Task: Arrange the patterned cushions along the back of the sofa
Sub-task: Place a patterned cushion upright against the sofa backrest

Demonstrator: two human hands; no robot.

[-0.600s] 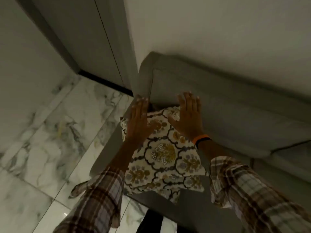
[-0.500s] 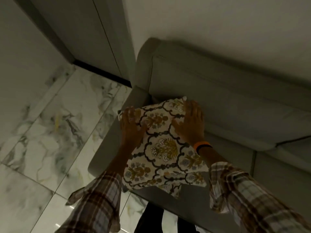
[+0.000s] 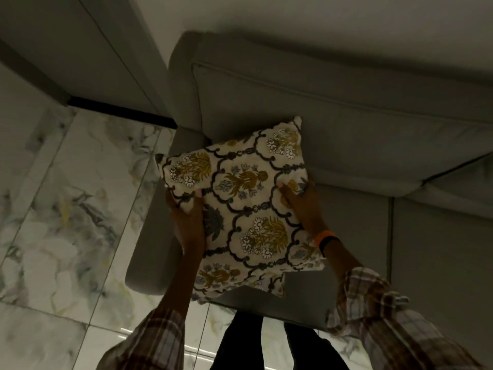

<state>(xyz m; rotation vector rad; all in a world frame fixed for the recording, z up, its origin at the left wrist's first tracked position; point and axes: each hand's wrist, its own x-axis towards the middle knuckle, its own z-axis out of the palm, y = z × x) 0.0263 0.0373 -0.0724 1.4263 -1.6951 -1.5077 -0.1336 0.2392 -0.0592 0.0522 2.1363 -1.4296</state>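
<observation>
A cream cushion [image 3: 240, 198] with dark lattice lines and olive floral motifs is held above the left end of the grey sofa [image 3: 360, 145]. My left hand [image 3: 186, 217] grips its left edge, thumb on the front. My right hand [image 3: 304, 206], with an orange wristband, grips its right edge. The cushion tilts, its top right corner near the sofa's back cushion [image 3: 346, 124]. Below its lower edge a second patterned layer [image 3: 237, 284] shows; whether that is another cushion I cannot tell.
The sofa's left armrest [image 3: 152, 236] lies under my left hand. A marble tile floor [image 3: 66, 209] spreads to the left. A wall [image 3: 320, 20] runs behind the sofa, with grey panels [image 3: 80, 49] at the back left. My dark-trousered legs [image 3: 253, 345] stand at the sofa's front edge.
My hands went from lying flat on the cushion's front to gripping its two side edges. The cushion now sits higher and more tilted in front of the sofa back.
</observation>
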